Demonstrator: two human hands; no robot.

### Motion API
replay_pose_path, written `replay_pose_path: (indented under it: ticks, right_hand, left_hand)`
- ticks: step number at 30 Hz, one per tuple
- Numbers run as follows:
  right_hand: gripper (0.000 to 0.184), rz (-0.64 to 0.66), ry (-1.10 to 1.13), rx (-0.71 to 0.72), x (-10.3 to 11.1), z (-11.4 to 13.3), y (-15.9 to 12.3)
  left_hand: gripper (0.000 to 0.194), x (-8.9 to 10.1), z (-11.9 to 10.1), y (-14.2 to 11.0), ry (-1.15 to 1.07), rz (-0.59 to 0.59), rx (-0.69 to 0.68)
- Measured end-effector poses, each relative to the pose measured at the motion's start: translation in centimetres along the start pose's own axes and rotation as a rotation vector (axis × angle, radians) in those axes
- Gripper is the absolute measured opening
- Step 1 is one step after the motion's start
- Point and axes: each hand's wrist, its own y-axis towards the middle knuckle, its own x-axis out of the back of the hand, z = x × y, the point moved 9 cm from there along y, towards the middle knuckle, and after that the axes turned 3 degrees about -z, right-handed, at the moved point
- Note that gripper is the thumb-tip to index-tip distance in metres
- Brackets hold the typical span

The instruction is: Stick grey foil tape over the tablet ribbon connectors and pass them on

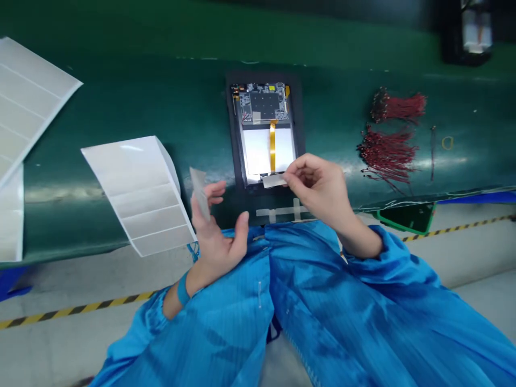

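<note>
Strip (273,181), silvery, pinched by right hand (320,188), thumb against finger; free end over lower end of opened device (250,153) on table (181,107), just below foot of gold ribbon (273,142), contact unclear. Left hand (217,242) loosely open, thumb apart; second strip (199,189) against fingers, gripped or merely stuck, cannot tell. Likely trouble: crooked lay or crease, from uneven release; ribbon tugged, from peeling back a misplaced strip; second strip folding onto itself, from fingers closing.
</note>
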Motion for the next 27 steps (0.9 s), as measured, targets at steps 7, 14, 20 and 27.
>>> replay_pose_path:
  ticks: [7,14,20,27]
  right_hand:
    - [0.010,0.040,0.037,-0.097,-2.6,-1.8,0.5]
    - [0.010,0.034,-0.010,-0.122,-2.6,-2.3,0.8]
    - [0.010,0.042,-0.046,-0.112,-2.7,-2.1,0.8]
    - [0.010,0.056,-0.210,-0.043,-2.8,-0.9,0.9]
  left_hand:
    - [0.058,-2.7,-1.1,1.2,0.121,0.126,-0.031]
    - [0.056,-3.5,0.1,0.5,0.111,0.174,0.015]
    - [0.053,-4.5,0.8,0.3,0.221,0.272,0.002]
    - [0.050,-5.5,1.1,0.6,0.279,0.362,-0.021]
